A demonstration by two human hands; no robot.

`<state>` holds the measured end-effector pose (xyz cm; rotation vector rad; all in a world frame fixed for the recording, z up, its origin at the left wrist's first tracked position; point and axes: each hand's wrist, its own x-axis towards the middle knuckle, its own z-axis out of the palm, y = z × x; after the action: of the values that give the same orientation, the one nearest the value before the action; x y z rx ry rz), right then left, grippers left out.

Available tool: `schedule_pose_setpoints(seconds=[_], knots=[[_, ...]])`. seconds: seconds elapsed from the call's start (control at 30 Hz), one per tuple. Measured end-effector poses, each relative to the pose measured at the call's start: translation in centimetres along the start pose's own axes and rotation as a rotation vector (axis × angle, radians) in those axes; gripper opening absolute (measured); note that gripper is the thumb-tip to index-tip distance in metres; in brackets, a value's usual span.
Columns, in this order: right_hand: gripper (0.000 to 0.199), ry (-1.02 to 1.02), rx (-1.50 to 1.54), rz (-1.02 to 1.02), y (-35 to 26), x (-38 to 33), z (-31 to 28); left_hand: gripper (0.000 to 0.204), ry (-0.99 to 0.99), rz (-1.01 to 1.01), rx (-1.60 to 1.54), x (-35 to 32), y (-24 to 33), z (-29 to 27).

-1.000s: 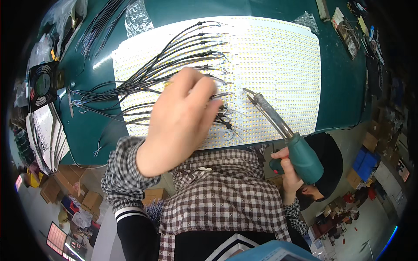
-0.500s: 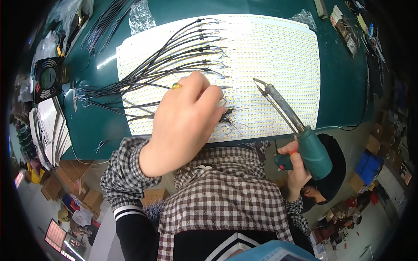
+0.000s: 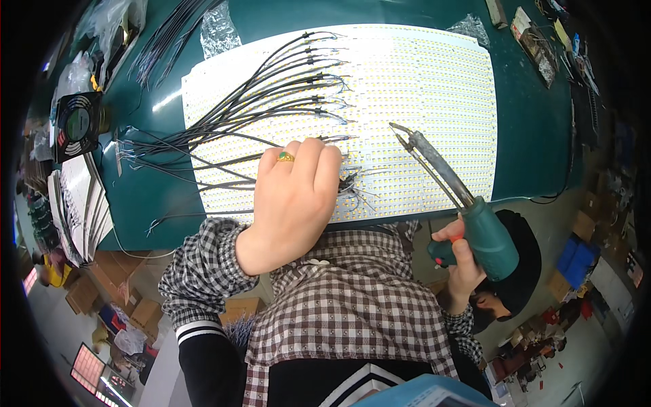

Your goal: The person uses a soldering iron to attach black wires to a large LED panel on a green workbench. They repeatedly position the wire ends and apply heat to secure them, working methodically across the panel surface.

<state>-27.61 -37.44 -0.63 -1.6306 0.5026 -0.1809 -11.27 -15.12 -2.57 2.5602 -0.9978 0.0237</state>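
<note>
My left hand (image 3: 293, 193), a ring with a green stone on one finger, lies palm down on the near edge of a big white panel of light strips (image 3: 413, 88), its fingertips pressing on thin black wires (image 3: 224, 125) whose bare ends sit just right of the fingers. Many such wires fan across the panel's left half. My right hand (image 3: 460, 261) grips the green handle of a soldering gun (image 3: 461, 203). Its metal tip (image 3: 399, 129) hovers above the panel, right of the left hand and apart from the wires.
The panel lies on a dark green table (image 3: 536, 115). A small black fan (image 3: 76, 125) and stacked white strips (image 3: 74, 203) sit at the left. Small parts and packets (image 3: 536, 34) crowd the far right corner. Cardboard boxes (image 3: 102, 285) and another person's dark-haired head (image 3: 519, 271) show below the table edge.
The left hand has slid slightly toward the near edge of the panel. The soldering gun has swung right and away, its tip rising off the wire ends.
</note>
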Motion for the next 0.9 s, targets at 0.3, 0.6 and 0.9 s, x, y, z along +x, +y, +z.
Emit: schedule_pose_setpoints(seconds=[0.3,0.6,0.9], knots=[[0.034,0.008,0.009,-0.039,0.1,0.6,0.6,0.014,0.119,0.013,-0.211,0.5,-1.3,0.9],[0.04,0.005,0.023,-0.058,0.3,0.7,0.6,0.015,0.124,-0.104,-0.315,0.4,-0.9,1.2],[0.042,0.001,0.032,-0.056,0.5,0.4,0.4,0.014,0.15,-0.129,-0.422,0.4,-0.4,1.5]])
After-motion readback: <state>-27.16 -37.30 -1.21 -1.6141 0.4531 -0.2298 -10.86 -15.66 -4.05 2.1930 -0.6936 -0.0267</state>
